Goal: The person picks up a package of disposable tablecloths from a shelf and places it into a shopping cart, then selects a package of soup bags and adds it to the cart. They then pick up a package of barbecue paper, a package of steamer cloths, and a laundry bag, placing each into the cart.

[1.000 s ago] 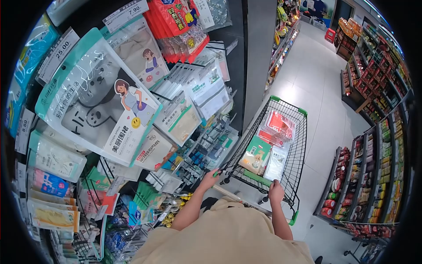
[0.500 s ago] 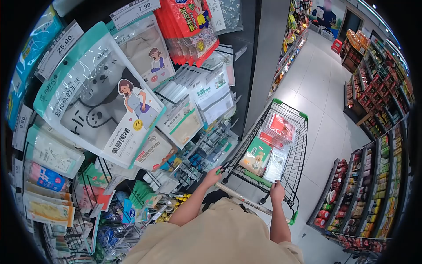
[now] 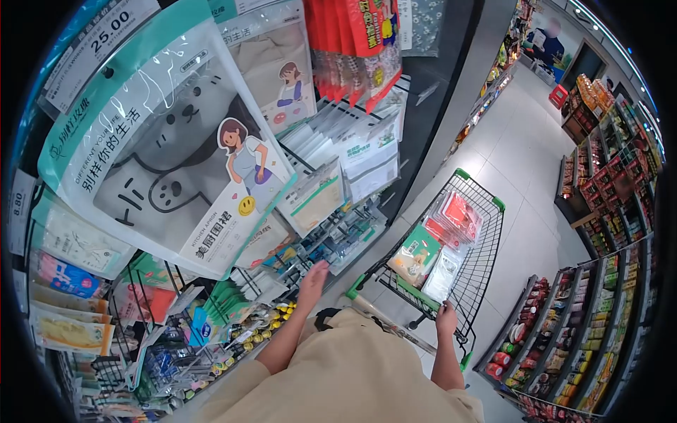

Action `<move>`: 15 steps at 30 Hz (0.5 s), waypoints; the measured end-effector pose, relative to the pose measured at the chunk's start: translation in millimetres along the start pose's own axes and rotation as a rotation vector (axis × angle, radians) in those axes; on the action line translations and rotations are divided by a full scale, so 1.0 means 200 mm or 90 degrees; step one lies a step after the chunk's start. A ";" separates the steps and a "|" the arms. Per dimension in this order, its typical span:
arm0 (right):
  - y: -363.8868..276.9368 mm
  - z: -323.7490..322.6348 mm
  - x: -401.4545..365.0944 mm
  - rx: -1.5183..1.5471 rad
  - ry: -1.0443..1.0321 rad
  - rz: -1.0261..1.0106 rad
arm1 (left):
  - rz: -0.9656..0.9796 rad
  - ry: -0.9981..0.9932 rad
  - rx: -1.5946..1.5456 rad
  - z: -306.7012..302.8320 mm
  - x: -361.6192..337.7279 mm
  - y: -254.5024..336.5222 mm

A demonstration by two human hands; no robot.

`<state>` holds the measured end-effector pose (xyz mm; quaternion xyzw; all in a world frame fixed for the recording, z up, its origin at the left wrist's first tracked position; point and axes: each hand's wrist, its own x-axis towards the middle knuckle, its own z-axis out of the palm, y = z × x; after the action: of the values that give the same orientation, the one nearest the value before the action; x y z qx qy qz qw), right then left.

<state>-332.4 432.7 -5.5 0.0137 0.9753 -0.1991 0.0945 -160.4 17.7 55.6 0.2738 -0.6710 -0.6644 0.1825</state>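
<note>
Shopping cart (image 3: 419, 295) now under right hand (image 3: 446, 319) alone, curled on its rear edge; left hand (image 3: 312, 283) has come off, empty, fingers extended near hanging packets (image 3: 358, 234), free.

Shopping cart (image 3: 498, 204) on the floor (image 3: 522, 169), right of centre; flat packages (image 3: 415, 255) lie inside it. The right hand (image 3: 446, 321) is at the cart's near end; the left hand (image 3: 312, 283), left of the cart, near hanging packets (image 3: 312, 201). Apron package (image 3: 169, 155) farther left, below a price label (image 3: 92, 53). Stocked shelves (image 3: 589, 331) stand right of the cart.
</note>
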 end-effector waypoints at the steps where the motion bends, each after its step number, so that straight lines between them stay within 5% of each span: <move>1: -0.01 -0.01 -0.01 0.014 0.003 0.001 | 0.031 0.084 -0.016 -0.08 -0.02 0.01; 6: 0.02 0.00 0.01 0.069 -0.009 0.007 | 0.195 0.622 0.055 -0.42 -0.09 0.12; 9: 0.02 0.01 0.01 0.120 0.012 -0.022 | 0.207 0.704 0.073 -0.60 -0.09 0.15; 12: 0.16 0.13 0.07 0.201 0.005 -0.034 | 0.195 0.559 -0.043 -0.74 -0.05 0.07; 15: 0.16 0.13 0.10 0.222 0.005 -0.055 | 0.204 0.563 0.007 -0.67 -0.02 0.25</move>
<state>-344.5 451.9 -44.8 -0.0108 0.9261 -0.3690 0.0780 -83.0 -87.3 112.6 0.4245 -0.5659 -0.4441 0.5499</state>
